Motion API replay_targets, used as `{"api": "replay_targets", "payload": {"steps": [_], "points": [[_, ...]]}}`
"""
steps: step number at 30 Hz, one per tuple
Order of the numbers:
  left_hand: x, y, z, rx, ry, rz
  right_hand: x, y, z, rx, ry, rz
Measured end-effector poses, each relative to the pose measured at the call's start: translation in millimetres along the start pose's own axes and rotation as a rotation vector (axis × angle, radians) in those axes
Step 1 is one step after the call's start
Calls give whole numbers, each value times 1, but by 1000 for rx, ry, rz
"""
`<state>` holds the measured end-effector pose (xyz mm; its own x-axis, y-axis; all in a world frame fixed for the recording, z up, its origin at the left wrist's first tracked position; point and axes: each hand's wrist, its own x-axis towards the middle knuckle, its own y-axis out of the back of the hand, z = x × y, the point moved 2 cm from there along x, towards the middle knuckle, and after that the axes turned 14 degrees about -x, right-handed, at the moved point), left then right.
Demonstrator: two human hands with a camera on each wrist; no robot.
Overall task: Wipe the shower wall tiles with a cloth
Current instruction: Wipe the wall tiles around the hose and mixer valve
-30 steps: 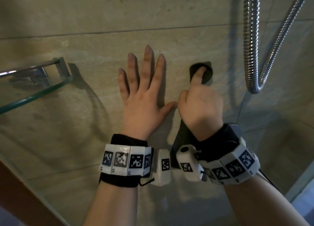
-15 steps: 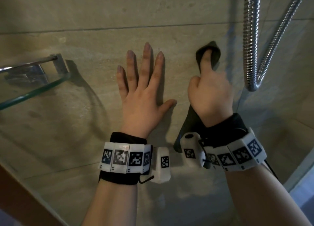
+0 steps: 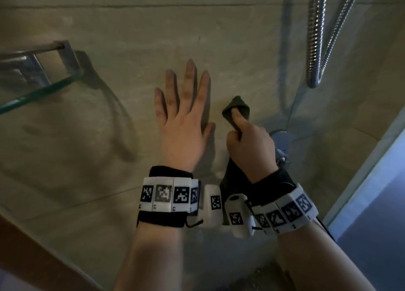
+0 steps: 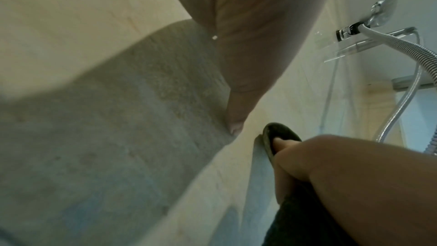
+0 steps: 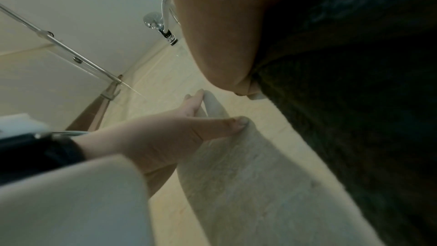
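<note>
Wiping stroke comes back down the tiled wall (image 3: 219,32).

At frame centre the left hand (image 3: 184,126) lies flat and spread on the tile; the right hand (image 3: 249,150) grips the dark cloth (image 3: 237,106), now lower than half a second ago, so wiping likely continues.

bare tile (image 3: 131,34) above, glass shelf (image 3: 37,89) left, shower hose (image 3: 315,50) right

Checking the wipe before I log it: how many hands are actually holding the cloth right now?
1. The right hand grips the dark cloth and presses it to the wall tiles with one finger. The left hand lies flat on the tiles beside it, fingers spread, holding nothing.
</note>
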<state>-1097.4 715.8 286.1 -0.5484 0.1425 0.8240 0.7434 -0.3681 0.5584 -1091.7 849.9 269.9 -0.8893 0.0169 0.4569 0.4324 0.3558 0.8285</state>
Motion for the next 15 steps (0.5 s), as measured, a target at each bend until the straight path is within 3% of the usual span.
{"api": "replay_targets", "payload": {"steps": [15], "points": [[-13, -20, 20, -114, 99, -29, -6, -7, 42, 144, -84, -88]]}}
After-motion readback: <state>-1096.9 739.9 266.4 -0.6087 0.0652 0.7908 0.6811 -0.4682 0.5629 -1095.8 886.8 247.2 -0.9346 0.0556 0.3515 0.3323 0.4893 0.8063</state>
